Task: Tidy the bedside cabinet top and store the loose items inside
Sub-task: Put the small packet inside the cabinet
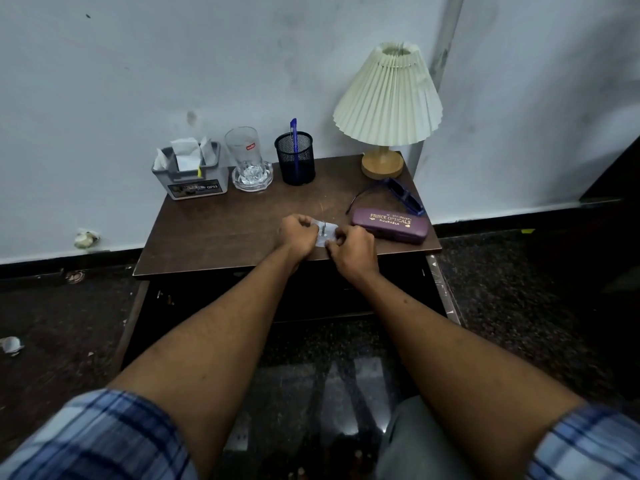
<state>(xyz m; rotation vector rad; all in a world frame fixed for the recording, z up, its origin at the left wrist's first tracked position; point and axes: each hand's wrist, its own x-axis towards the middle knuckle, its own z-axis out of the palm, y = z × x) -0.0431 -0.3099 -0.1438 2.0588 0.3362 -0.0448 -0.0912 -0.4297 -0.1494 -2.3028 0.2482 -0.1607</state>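
I see a small white crumpled paper piece (325,233) lying on the dark brown wooden tabletop (221,233) near the middle of its front edge, with something thin and metallic on it that I cannot make out. My left hand (297,236) has its fingers curled closed on the paper's left side, and my right hand (351,249) pinches the paper's right side with its fingers bent in. Just beside the right hand, toward the right edge, lies a purple hard spectacle case with gold lettering (389,225). Behind the case, folded blue-framed glasses (398,197) lie close to the right edge. At the back right corner stands a lamp with a cream pleated shade and round wooden base (386,109). Along the back edge, going left, stand a black mesh pen cup (295,157) holding a blue pen (293,133), a clear drinking glass (242,148) set in a clear glass dish (252,178), and a grey plastic organiser box stuffed with white papers (190,173) at the back left corner
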